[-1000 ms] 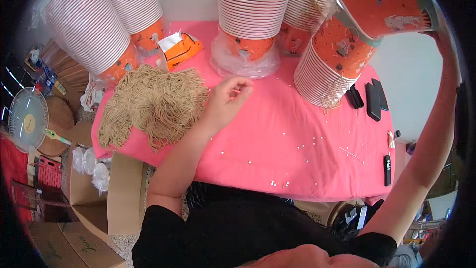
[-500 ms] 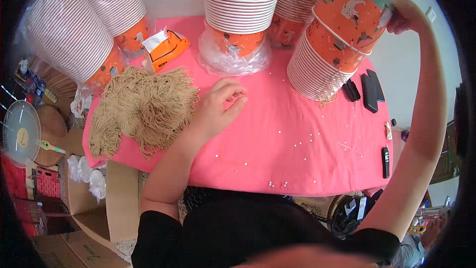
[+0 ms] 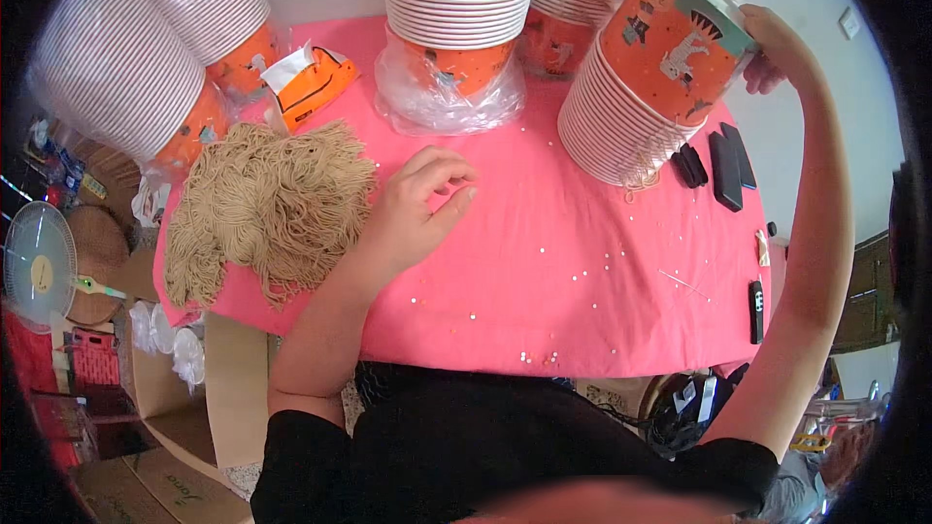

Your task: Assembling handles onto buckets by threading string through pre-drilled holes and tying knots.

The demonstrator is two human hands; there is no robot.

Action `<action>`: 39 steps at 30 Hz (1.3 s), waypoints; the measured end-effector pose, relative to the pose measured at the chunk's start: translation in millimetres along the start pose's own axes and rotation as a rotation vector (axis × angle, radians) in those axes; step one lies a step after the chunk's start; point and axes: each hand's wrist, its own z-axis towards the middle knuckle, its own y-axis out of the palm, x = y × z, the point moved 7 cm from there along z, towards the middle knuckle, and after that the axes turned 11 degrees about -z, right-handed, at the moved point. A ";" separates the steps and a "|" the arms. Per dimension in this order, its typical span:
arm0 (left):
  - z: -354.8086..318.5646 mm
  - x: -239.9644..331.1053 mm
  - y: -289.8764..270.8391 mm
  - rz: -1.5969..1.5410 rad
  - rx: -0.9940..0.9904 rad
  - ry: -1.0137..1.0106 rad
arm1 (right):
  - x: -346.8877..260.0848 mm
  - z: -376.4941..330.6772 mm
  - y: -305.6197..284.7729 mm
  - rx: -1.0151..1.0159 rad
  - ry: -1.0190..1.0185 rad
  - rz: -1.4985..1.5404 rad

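My right hand (image 3: 775, 50) is at the upper right edge of an orange paper bucket (image 3: 670, 44) printed with cartoon figures. Its fingers bend round the side and are partly hidden. That bucket sits upside down on top of a leaning stack of nested buckets (image 3: 621, 121), white rims low and the green-edged base up. My left hand (image 3: 422, 202) rests over the pink cloth with loosely curled fingers, thumb apart and nothing visible in it. Beside it on the left lies a heap of beige yarn (image 3: 267, 209).
An upright bucket stack (image 3: 461, 0) in crumpled plastic stands at the back middle. Wrapped stacks (image 3: 116, 68) lean at the back left, near an orange tissue pack (image 3: 311, 82). Small white beads (image 3: 542, 250) dot the pink cloth (image 3: 495, 281). Black phone-like slabs (image 3: 725, 172) lie at right.
The top bucket has come down over the stack; the lower rim line that showed before is gone. My right hand moved down with it. My left hand keeps nearly the same pose.
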 end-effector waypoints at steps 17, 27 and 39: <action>-5.3 -6.8 -1.2 -0.021 0.006 -0.011 | -161.1 -55.1 -23.3 0.677 -0.477 -0.211; -1.3 -5.3 0.7 0.025 -0.003 0.006 | -270.5 -64.1 31.6 0.524 -0.915 -0.345; -5.1 -7.3 5.6 0.077 -0.032 0.085 | -264.4 -53.0 12.2 0.683 -0.950 -0.210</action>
